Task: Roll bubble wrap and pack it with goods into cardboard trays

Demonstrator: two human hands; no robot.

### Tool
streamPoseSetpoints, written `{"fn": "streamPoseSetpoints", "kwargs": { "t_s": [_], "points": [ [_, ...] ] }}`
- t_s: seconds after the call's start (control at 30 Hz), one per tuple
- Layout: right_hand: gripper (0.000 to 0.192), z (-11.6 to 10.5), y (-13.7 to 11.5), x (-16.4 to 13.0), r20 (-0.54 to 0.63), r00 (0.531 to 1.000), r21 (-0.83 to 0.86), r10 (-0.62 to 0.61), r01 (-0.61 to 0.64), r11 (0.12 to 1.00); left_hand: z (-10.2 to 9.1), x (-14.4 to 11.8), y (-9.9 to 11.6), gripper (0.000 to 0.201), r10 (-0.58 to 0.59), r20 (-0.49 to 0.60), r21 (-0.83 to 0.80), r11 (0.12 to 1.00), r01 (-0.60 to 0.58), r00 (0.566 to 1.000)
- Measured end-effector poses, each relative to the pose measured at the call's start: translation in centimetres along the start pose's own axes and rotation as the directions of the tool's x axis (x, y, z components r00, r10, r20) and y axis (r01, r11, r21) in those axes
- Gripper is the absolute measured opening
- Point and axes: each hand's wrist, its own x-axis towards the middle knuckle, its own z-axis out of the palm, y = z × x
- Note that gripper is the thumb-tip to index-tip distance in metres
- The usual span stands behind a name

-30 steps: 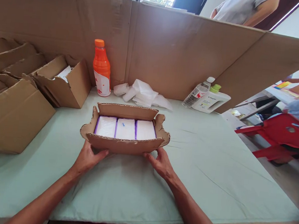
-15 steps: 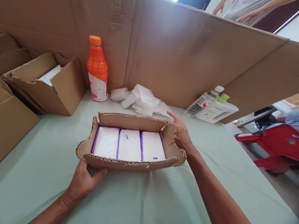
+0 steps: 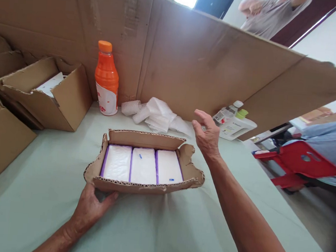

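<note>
A low cardboard box with torn edges sits in front of me. Inside it lie three white soft packs side by side, with purple edges. My left hand grips the near left corner of the box, its thumb along the front wall and some fingers hidden behind the corner. My right hand is raised past the right end of the box, holding nothing, with thumb and fingers apart. It is close to a clear water bottle and partly overlaps it.
An orange bottle and crumpled bubble wrap stand before a tall cardboard wall. Open boxes crowd the left. A white jug leans at the right. Beyond the table are a red chair and other people.
My right hand has let go of the box's far right corner and lifted up and away. My left hand stays at the near left corner. The view has shifted slightly.
</note>
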Motion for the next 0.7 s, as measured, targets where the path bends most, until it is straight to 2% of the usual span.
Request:
{"fn": "streamPoseSetpoints", "kwargs": {
  "t_s": [0.07,0.1,0.17,0.23,0.3,0.33,0.4,0.43,0.5,0.57,0.63,0.7],
  "points": [
    [0.029,-1.2,0.1,-0.8,0.112,0.993,-0.046,-0.043,0.049,0.998,0.0,0.2,0.9,0.077,0.009,0.008,0.001,1.000,-0.009,1.000],
    [0.027,-1.1,0.2,-0.9,0.185,0.981,-0.076,-0.058,0.073,0.994,-0.1,0.3,1.5,0.079,0.028,0.016,-0.006,1.000,-0.028,0.999],
    [0.026,0.7,0.2,-0.8,0.337,0.940,-0.142,-0.046,0.099,0.985,-0.3,0.4,2.3,0.081,0.074,0.029,-0.014,0.997,-0.073,0.997],
    [0.027,3.7,-0.1,0.0,0.462,0.887,-0.202,0.000,0.106,0.974,-0.4,0.5,2.5,0.082,0.100,0.039,-0.012,0.995,-0.100,0.994],
    [0.031,6.9,-0.5,1.1,0.512,0.859,-0.239,0.036,0.102,0.966,-0.5,0.6,2.2,0.084,0.105,0.048,0.004,0.994,-0.106,0.993],
    [0.036,8.2,-0.7,1.7,0.511,0.859,-0.245,0.044,0.097,0.965,-0.5,0.7,1.9,0.085,0.103,0.060,0.016,0.994,-0.104,0.993],
    [0.047,9.6,-1.0,3.0,0.480,0.876,-0.249,0.054,0.077,0.965,-0.5,0.8,1.6,0.087,0.098,0.074,0.039,0.994,-0.101,0.992],
    [0.050,9.5,-1.1,3.5,0.451,0.890,-0.252,0.062,0.060,0.966,-0.5,0.8,1.5,0.087,0.096,0.077,0.044,0.994,-0.099,0.992],
    [0.049,7.7,-0.9,4.0,0.324,0.942,-0.234,0.082,-0.003,0.972,-0.6,0.8,1.6,0.083,0.093,0.075,0.039,0.995,-0.096,0.993],
    [0.043,4.1,-0.4,3.7,0.114,0.985,-0.145,0.128,-0.110,0.983,-0.6,0.8,2.0,0.079,0.098,0.061,0.020,0.995,-0.100,0.993],
    [0.040,-0.5,0.1,1.9,-0.071,0.970,-0.012,0.231,-0.232,0.973,-0.7,0.8,2.4,0.075,0.106,0.055,0.005,0.994,-0.106,0.993],
    [0.042,-4.9,0.6,-1.1,-0.139,0.928,0.060,0.347,-0.342,0.938,-1.0,0.9,2.6,0.074,0.101,0.055,-0.006,0.995,-0.101,0.993]
  ]
}}
